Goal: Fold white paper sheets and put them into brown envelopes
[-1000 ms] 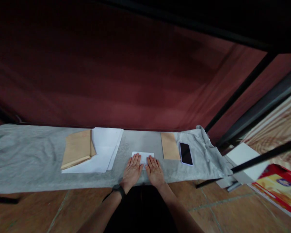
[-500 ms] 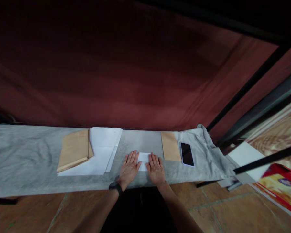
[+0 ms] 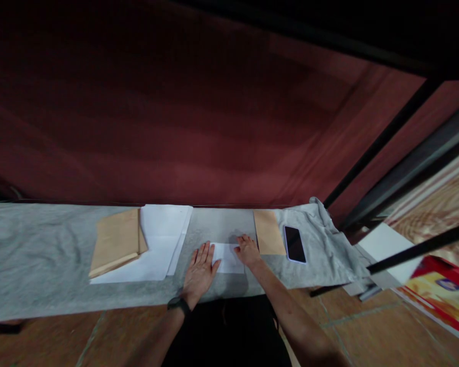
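Note:
A small piece of folded white paper (image 3: 226,261) lies flat on the grey cloth in front of me. My left hand (image 3: 199,270), with a dark band on its wrist, rests flat at the paper's left edge, fingers stretched forward. At the upper right corner of the paper is my right hand (image 3: 248,251); its fingers are slightly bent and apart, with thumb and fingertips touching or just over the paper. I see nothing held in it. Just right of that hand lies a flat brown paper piece (image 3: 270,233).
Grey cloth (image 3: 61,244) covers the narrow table. On the left, brown paper envelopes (image 3: 117,239) partly cover larger white sheets (image 3: 162,229). A phone (image 3: 295,244) lies at the right. A dark red panel (image 3: 199,153) rises behind; a red box (image 3: 443,290) stands lower right.
My right hand has lifted from flat pressing and shifted to the paper's upper right corner, with fingers bent. My left hand has slid slightly left, so more of the paper shows.

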Action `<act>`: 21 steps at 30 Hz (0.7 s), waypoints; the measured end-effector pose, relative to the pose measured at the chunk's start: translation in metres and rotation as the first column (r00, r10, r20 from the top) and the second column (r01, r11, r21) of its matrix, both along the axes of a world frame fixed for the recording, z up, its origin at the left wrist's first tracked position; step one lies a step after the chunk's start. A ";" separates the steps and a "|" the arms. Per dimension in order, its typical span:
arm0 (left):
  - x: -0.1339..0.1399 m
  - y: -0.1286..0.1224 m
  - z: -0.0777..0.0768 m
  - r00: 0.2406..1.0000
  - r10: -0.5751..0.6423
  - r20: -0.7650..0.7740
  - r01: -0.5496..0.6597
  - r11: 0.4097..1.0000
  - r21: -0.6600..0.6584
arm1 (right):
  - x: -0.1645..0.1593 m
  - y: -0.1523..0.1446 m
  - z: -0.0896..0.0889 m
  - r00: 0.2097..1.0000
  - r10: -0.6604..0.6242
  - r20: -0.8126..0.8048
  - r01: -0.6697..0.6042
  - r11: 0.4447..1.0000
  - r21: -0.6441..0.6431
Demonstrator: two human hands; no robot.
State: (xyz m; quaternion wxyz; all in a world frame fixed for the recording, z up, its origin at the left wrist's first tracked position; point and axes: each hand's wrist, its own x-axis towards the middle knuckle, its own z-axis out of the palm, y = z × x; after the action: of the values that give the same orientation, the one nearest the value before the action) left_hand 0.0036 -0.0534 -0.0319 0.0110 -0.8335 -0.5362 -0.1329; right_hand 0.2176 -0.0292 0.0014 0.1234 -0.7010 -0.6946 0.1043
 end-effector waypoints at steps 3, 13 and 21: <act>0.000 -0.001 0.001 1.000 0.000 0.027 0.001 1.000 -0.004 | 0.001 0.006 0.003 0.998 -0.027 -0.061 0.024 0.999 -0.040; -0.010 -0.006 0.005 0.829 0.065 0.556 0.012 0.991 -0.133 | 0.016 -0.019 0.000 0.858 -0.156 -0.488 0.108 0.986 -0.126; -0.007 0.002 0.022 0.446 0.415 0.793 -0.015 0.890 -0.457 | 0.019 -0.039 -0.008 0.748 -0.132 -0.651 0.088 0.991 -0.100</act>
State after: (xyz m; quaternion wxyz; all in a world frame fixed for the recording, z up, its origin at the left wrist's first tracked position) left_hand -0.0034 -0.0510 -0.0104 -0.4106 -0.5543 -0.5833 -0.4288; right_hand 0.2361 -0.0681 -0.0067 0.3427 -0.6632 -0.5611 0.3575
